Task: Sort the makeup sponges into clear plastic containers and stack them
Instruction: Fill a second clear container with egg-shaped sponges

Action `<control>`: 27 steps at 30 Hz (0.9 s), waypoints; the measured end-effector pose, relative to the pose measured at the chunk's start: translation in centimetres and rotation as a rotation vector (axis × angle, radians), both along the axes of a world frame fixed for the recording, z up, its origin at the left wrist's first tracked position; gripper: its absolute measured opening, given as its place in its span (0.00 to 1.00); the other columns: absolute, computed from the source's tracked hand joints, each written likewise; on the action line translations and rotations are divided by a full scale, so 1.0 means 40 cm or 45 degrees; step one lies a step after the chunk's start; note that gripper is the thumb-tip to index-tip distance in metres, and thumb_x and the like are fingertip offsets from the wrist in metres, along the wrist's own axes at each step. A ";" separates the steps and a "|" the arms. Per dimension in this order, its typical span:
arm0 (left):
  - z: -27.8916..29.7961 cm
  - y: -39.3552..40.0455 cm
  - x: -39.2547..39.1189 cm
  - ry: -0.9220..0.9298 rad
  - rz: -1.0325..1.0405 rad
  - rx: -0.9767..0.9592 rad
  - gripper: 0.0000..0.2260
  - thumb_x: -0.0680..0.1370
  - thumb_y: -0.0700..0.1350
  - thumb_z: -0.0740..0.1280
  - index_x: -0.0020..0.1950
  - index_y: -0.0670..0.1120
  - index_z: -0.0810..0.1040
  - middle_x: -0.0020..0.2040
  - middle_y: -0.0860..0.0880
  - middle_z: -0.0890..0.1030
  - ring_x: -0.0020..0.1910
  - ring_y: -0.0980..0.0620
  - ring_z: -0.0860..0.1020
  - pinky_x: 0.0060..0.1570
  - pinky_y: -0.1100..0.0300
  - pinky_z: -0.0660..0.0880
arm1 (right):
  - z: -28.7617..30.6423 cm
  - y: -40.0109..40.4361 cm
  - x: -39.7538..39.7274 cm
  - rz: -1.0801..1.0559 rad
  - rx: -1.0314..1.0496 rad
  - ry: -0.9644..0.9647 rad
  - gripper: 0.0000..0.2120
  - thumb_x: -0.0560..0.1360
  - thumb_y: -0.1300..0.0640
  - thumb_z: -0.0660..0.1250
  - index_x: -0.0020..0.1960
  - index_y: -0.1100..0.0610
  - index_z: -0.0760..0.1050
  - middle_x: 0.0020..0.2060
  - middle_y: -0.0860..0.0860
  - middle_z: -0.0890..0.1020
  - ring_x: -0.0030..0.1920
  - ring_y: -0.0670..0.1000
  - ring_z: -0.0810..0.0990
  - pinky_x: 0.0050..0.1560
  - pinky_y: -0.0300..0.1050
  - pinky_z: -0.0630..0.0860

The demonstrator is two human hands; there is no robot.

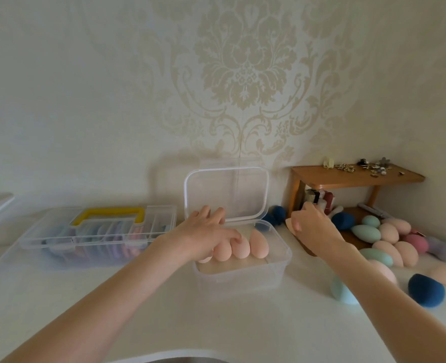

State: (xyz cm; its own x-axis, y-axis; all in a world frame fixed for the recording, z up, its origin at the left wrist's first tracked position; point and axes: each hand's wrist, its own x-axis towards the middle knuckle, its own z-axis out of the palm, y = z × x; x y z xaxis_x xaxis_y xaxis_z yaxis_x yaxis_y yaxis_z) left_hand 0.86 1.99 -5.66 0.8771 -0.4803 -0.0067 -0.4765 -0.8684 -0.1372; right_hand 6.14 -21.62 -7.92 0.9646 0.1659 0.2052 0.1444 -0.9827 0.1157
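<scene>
Damask wallpaper backs a white table (216, 323) where an open clear container (243, 273) sits with its lid (227, 195) tipped up behind. Inside, a row of peach sponges (258, 244) lies directly under the left hand (211, 231), whose fingers (218, 213) are loosely spread, thumb tip touching one sponge in the row. Just beyond the container's right wall, the right hand (313, 224) curls around a peach sponge (291, 226), only its edge showing below the knuckles. More loose sponges (389, 239), peach, teal and navy, lie to the right of that hand, near a small wooden shelf (358, 176). These look light, soft and springy, so a gentle pinch around the fat middle should do; squeezing hard would likely deform them and let them pop loose.
</scene>
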 end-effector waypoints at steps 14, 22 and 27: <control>0.006 0.022 0.024 0.168 0.075 -0.093 0.22 0.76 0.43 0.62 0.68 0.58 0.68 0.66 0.50 0.64 0.60 0.45 0.64 0.60 0.57 0.66 | 0.074 0.181 -0.139 0.399 0.918 0.793 0.17 0.68 0.57 0.71 0.56 0.50 0.78 0.51 0.46 0.82 0.53 0.48 0.80 0.58 0.41 0.76; 0.013 0.037 0.025 0.253 0.063 -0.223 0.23 0.76 0.39 0.59 0.67 0.59 0.68 0.63 0.52 0.66 0.58 0.49 0.64 0.61 0.58 0.67 | 0.023 0.252 -0.118 0.597 0.619 0.715 0.12 0.71 0.57 0.71 0.54 0.54 0.80 0.45 0.48 0.84 0.46 0.44 0.81 0.56 0.42 0.76; 0.039 0.046 0.038 0.403 0.091 -0.168 0.25 0.75 0.42 0.61 0.71 0.59 0.63 0.68 0.52 0.64 0.65 0.49 0.63 0.67 0.54 0.64 | 0.005 0.263 -0.116 0.503 0.626 0.640 0.14 0.68 0.49 0.73 0.50 0.54 0.81 0.42 0.46 0.82 0.46 0.46 0.79 0.51 0.38 0.74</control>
State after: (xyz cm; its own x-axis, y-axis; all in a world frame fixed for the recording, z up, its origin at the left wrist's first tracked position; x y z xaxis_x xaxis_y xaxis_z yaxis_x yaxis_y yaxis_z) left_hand 2.37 3.84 -4.09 0.8731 -0.4323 -0.2253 -0.4146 -0.9016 0.1233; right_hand 1.52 -11.09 -7.73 0.8500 0.5174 -0.0995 0.4114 -0.7698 -0.4881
